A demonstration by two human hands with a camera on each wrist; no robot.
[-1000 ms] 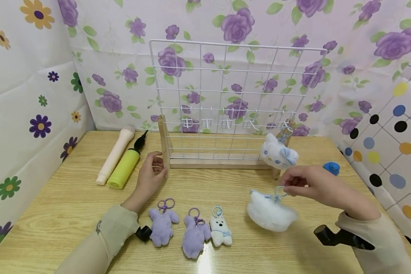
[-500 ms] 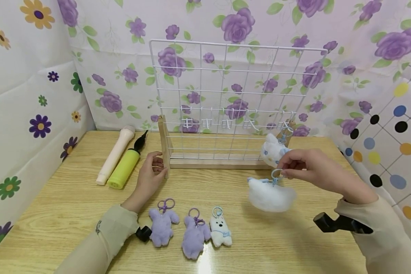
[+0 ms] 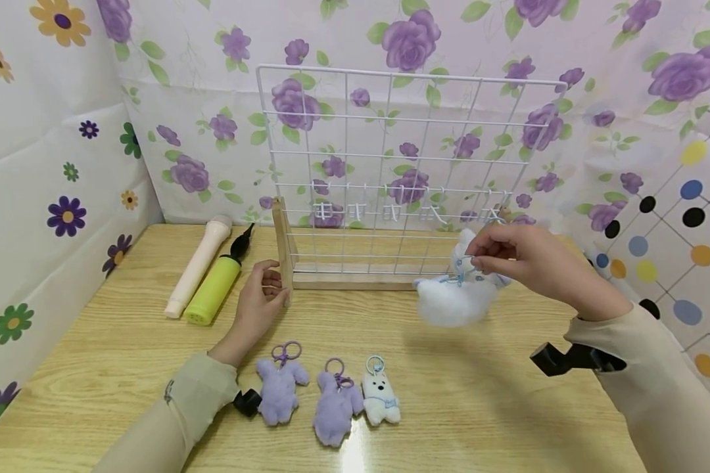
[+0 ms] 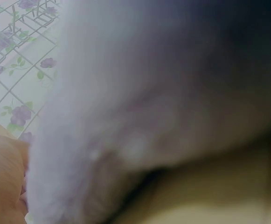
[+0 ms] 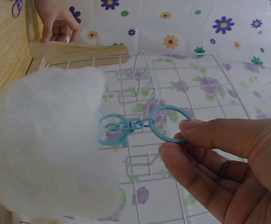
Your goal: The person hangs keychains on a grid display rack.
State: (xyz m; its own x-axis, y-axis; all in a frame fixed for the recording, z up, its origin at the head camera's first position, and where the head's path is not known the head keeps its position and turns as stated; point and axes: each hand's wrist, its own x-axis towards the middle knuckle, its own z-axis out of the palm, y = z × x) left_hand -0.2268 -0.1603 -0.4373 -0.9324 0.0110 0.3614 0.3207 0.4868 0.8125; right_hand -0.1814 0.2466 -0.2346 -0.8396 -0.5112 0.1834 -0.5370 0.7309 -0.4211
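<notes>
My right hand (image 3: 532, 263) pinches a light-blue key ring (image 5: 170, 107) between thumb and fingertips. From it hangs a fluffy white plush keychain (image 3: 452, 305), its back toward the head camera and raised over the table. Behind it, a white cat plush keychain (image 3: 463, 246) with blue eyes hangs on the right end of the white wire grid rack (image 3: 414, 78), partly hidden. My left hand (image 3: 263, 295) grips the rack's left wooden upright (image 3: 283, 243) near its foot. A blurred sleeve (image 4: 126, 93) covers most of the left wrist view.
Several white hooks (image 3: 390, 211) line the grid. Two purple plush keychains (image 3: 281, 391) and a small white dog plush keychain (image 3: 381, 399) lie in front. At left are a yellow-green hand pump (image 3: 214, 292) and a pale microphone-shaped object (image 3: 198, 266).
My right hand has carried the white plush up and away from me, toward the rack, so it now overlaps the hanging cat plush. My left hand stays at the upright.
</notes>
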